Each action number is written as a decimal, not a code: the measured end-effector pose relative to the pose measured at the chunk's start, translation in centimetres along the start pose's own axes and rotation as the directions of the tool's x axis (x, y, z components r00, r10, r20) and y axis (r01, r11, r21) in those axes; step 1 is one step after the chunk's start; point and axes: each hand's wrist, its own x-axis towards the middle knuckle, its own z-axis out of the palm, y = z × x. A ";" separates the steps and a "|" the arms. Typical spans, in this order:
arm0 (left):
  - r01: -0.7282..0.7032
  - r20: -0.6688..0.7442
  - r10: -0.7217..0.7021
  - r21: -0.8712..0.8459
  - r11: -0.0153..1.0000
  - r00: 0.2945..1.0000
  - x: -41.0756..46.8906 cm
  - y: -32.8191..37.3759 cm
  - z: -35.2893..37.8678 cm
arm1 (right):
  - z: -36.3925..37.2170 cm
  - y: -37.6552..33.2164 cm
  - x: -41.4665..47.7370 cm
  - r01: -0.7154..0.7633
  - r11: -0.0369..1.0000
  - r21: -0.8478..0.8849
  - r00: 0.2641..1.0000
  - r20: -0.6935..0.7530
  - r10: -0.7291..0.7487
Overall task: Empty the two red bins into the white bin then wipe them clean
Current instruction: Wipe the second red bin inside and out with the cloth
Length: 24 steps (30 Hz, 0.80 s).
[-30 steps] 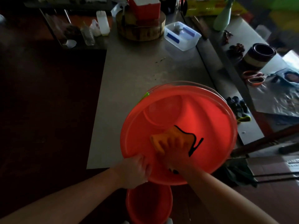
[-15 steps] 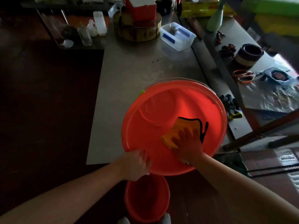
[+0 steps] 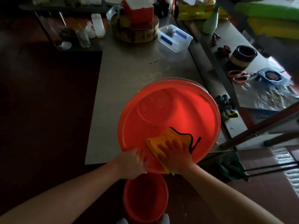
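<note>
Right hand (image 3: pixel 175 156) presses a folded orange cloth (image 3: pixel 168 139) flat-fingered against the large round red plastic bin's (image 3: pixel 161 113) inner wall. Left hand (image 3: pixel 131 164) grips that bin's near rim. Below it sits a smaller red bucket (image 3: pixel 145 198).

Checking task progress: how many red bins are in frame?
2. The large red bin sits at the table's near edge, left hand gripping its rim, right hand pressing an orange cloth inside. The small red bin stands on the floor below it. Others may hide in the dark.
</note>
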 end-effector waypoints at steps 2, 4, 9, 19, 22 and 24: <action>-0.019 0.017 0.019 -0.019 1.000 1.000 0.4 0.5 -0.1 | -0.6 2.4 -0.4 -0.045 0.995 -0.084 0.999 0.004 0.045; -0.032 0.019 0.033 -0.025 0.999 0.999 1.0 0.7 -0.4 | -1.3 4.0 -0.8 -0.093 0.988 -0.126 0.995 0.019 0.096; -0.005 0.033 0.007 -0.038 0.999 0.999 1.2 0.0 -1.1 | -2.3 2.5 -2.0 -0.131 0.978 -0.164 0.986 0.084 0.147; -0.015 -0.043 0.012 -0.072 0.997 0.999 1.2 -0.8 -1.0 | -1.8 -1.5 0.9 -0.082 0.997 0.001 0.992 0.100 0.082; -0.050 -0.042 0.047 -0.063 0.997 0.998 1.1 -0.5 -0.6 | -0.9 -1.5 4.4 -0.054 0.999 0.008 0.992 0.113 0.053; -0.050 -0.038 0.048 -0.065 0.997 0.998 0.4 0.0 -0.5 | -0.3 -1.6 7.0 -0.056 0.997 0.051 0.997 0.058 0.053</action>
